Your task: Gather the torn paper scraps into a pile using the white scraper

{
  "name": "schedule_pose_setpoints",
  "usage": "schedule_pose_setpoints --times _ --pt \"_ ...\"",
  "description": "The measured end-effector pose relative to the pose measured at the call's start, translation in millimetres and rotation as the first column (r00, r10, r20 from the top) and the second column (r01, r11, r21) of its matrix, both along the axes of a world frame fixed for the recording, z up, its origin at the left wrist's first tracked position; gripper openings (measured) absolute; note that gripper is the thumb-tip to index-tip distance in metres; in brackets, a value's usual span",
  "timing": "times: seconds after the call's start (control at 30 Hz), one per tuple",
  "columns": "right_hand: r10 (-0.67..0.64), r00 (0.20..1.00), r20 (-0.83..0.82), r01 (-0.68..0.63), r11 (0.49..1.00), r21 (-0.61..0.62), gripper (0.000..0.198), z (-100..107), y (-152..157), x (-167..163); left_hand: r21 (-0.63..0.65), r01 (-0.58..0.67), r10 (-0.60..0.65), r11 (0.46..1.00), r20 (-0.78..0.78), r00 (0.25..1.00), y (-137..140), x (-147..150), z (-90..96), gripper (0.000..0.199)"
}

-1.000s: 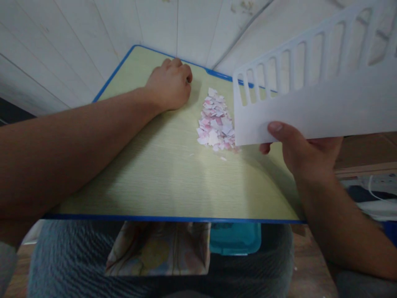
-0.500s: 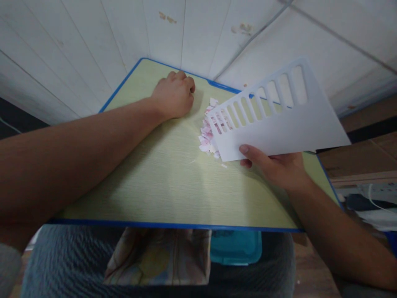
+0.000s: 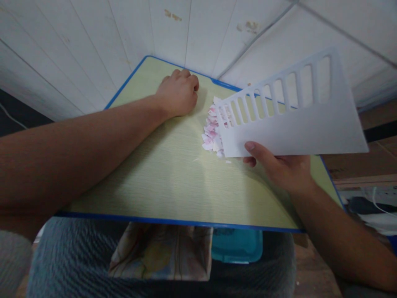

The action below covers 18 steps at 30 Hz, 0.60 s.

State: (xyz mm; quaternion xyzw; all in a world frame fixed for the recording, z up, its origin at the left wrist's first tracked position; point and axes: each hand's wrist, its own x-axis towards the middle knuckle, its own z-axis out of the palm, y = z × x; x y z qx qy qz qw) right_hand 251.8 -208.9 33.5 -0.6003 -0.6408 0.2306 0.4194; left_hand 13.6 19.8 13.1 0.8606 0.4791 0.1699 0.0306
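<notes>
- Progress check: the paper is already down to little bits, and most of what shows sits in one pink-and-white heap of scraps (image 3: 212,134), just left of and a bit beyond the right hand's fingers (image 3: 249,161).
- Not totally gathered though. A couple of pale slivers (image 3: 228,162) lie loose, one of them just left of those same fingers. The pile reads as heaped, not spread or put away. Part of it is behind the sheet, so no clue how much there is in total.
- Right hand (image 3: 287,169): fingers closed in a pinch on the lower edge of a white slotted sheet (image 3: 310,124), thumb on the near face, other fingers mostly hidden behind it. Gap between them looks about as thin as the sheet.
- The sheet runs up and right from that grip, tilted. Its left end, just past the thumb, overlaps the heap, and scraps show through the narrowest slots. Can't tell if it's touching them or hovering.
- Left hand (image 3: 180,93): fingers curled into a loose fist, resting on the worktop (image 3: 161,178) left of the heap. Nothing shows in it, but the palm side is hidden, so can't say for sure.
- Nearer the person than both sets of fingers, below the worktop's blue edge: a teal container (image 3: 238,246) and a patterned item (image 3: 164,252).
</notes>
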Motion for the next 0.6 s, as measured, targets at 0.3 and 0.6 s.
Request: schedule_pose_setpoints --times 0.3,0.6 --pt "-0.010 1.000 0.018 0.010 1.000 0.021 0.031 -6.7 1.8 5.9 -0.004 -0.010 0.010 1.000 -0.012 1.000 -0.4 0.9 0.4 0.046" --pt "0.019 0.998 0.052 -0.020 0.999 0.028 0.042 0.6 -0.1 -6.6 -0.018 0.020 -0.019 1.000 0.050 0.999 1.4 -1.7 -1.5 0.051"
